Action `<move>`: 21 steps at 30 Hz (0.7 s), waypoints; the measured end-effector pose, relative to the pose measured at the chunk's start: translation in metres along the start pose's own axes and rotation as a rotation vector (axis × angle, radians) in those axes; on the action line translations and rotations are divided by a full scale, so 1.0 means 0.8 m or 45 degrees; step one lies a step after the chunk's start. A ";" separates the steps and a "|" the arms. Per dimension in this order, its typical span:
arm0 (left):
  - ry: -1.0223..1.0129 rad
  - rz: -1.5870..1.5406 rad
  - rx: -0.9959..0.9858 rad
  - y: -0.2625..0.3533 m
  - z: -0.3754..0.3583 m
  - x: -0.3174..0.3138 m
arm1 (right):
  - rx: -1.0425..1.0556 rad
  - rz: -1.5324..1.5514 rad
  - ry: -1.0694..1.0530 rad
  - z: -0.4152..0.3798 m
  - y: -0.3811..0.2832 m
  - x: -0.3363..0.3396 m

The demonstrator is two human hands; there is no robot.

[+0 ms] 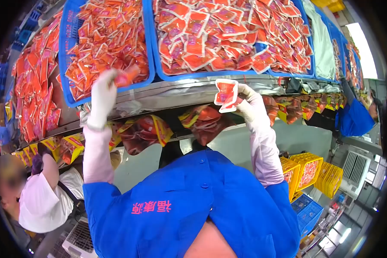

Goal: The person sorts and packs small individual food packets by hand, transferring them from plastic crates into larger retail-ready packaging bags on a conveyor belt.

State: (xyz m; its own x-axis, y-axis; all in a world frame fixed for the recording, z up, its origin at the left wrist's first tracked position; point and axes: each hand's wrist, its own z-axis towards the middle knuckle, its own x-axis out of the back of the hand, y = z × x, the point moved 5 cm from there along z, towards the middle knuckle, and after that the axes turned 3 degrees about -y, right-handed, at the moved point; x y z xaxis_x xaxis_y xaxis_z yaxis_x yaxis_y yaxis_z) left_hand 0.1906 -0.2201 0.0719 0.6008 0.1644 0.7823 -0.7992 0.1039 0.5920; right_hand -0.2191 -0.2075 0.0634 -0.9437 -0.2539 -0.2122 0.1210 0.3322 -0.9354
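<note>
My left hand point(104, 95), in a white glove and smeared by motion, is over the front of a blue crate point(69, 92) of red packets. Its fingers are closed on a blurred red packet point(125, 78). In front of the larger blue crate point(189, 75), my right hand point(248, 105), also gloved, pinches a small red packet point(226, 93) with white edges, held up and bent. Below my hands, larger red-and-yellow bags point(146, 131) hang in a row along the line; another bag point(206, 120) is between my arms.
Loose red packets point(34, 90) are heaped at the far left. A co-worker in a white top point(43, 202) is at lower left; another person's blue sleeve point(356, 118) is at right. Yellow crates point(307, 170) and a blue crate point(305, 213) stand at lower right.
</note>
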 end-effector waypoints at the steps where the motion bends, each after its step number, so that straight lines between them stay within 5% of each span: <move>1: -0.143 -0.278 0.038 0.058 -0.028 0.000 | -0.023 0.097 -0.052 -0.005 0.003 0.008; 5: -0.281 -0.383 -0.344 0.191 -0.150 -0.109 | -0.167 0.157 -0.454 -0.040 -0.034 -0.053; 9: -0.357 0.224 -0.501 0.194 -0.182 -0.175 | 0.159 -1.533 -0.685 -0.015 0.063 -0.074; 11: -0.392 0.394 -0.479 0.178 -0.176 -0.171 | 0.019 -2.092 -0.956 -0.014 0.092 -0.110; 13: -0.596 0.512 -0.744 0.169 -0.180 -0.166 | -0.200 -2.129 -1.015 0.003 0.152 -0.138; 16: -0.562 0.290 -0.784 0.148 -0.177 -0.179 | -0.460 -1.980 -0.948 0.045 0.223 -0.160; 17: -0.654 0.286 -0.832 0.146 -0.179 -0.181 | -0.588 -1.892 -0.922 0.063 0.268 -0.165; 18: -0.642 0.252 -0.877 0.141 -0.177 -0.174 | -0.571 -1.823 -0.912 0.087 0.396 -0.160; 21: -0.336 -0.164 -0.622 0.122 -0.098 -0.082 | -0.363 -1.742 -1.152 0.058 0.146 -0.193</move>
State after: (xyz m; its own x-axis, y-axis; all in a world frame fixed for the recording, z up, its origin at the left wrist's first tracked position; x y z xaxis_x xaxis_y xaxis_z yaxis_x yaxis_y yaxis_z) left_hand 0.0719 -0.1436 0.0633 0.6274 -0.1237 0.7688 -0.5961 0.5591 0.5763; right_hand -0.0451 -0.1719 -0.0261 0.1859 -0.8536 0.4867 -0.7423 -0.4465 -0.4996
